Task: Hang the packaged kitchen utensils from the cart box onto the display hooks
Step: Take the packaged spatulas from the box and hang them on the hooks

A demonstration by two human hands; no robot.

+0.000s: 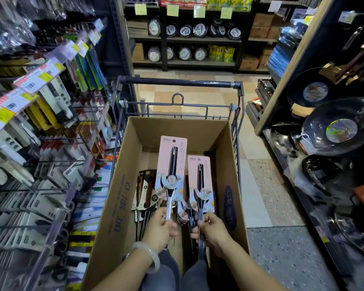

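Note:
My left hand [159,226] grips the metal shaft of a utensil on a pink card [172,164], held upright above the cardboard box [122,185] in the cart. My right hand [211,229] grips the shaft of a second pink-carded utensil [201,181], a little lower and to the right. More packaged utensils with brown handles [144,192] lie in the bottom of the box. Display hooks [51,139] full of hanging packages line the rack on the left.
The wire cart [179,81] stands in the aisle, its handle bar at the far end. Dark pans [336,127] hang and stack on the right shelving. Shelves with round packaged items [185,30] cross the back. Tiled floor shows to the cart's right.

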